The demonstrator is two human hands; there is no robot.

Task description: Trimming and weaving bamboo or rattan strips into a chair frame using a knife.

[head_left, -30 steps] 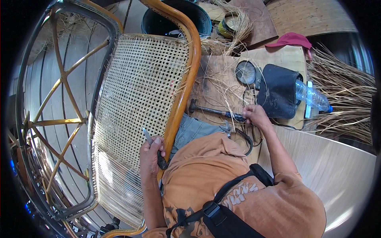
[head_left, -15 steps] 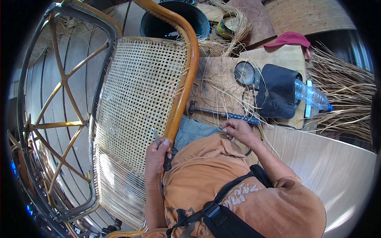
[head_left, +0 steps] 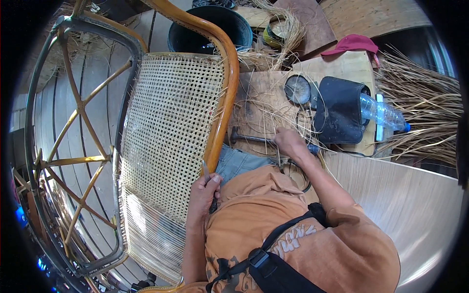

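Observation:
My left hand [head_left: 202,193] is closed round a small knife [head_left: 205,171], its thin metal blade pointing up and its dark handle mostly hidden in my fist. It is beside the varnished rattan rim [head_left: 227,102] of a chair, where the woven cane panel [head_left: 171,112] is fastened. My right hand [head_left: 289,141] reaches over the handle of a hammer [head_left: 251,138] on the wooden board, among loose cane strips [head_left: 273,113]. Its fingers are bent together; whether they pinch a strip is too small to make out.
A black pouch [head_left: 339,110] holding a plastic bottle [head_left: 383,115] lies at right, near a round dish [head_left: 298,89] and a red cap [head_left: 352,45]. Behind are a dark bucket [head_left: 210,31] and a tin [head_left: 277,31]. Cane bundles [head_left: 420,112] lie far right; a bare chair frame [head_left: 78,102] is left.
My right hand has moved up and away from my lap, over the hammer's handle. My left hand, still holding the knife, has shifted slightly right, and the knife is more upright.

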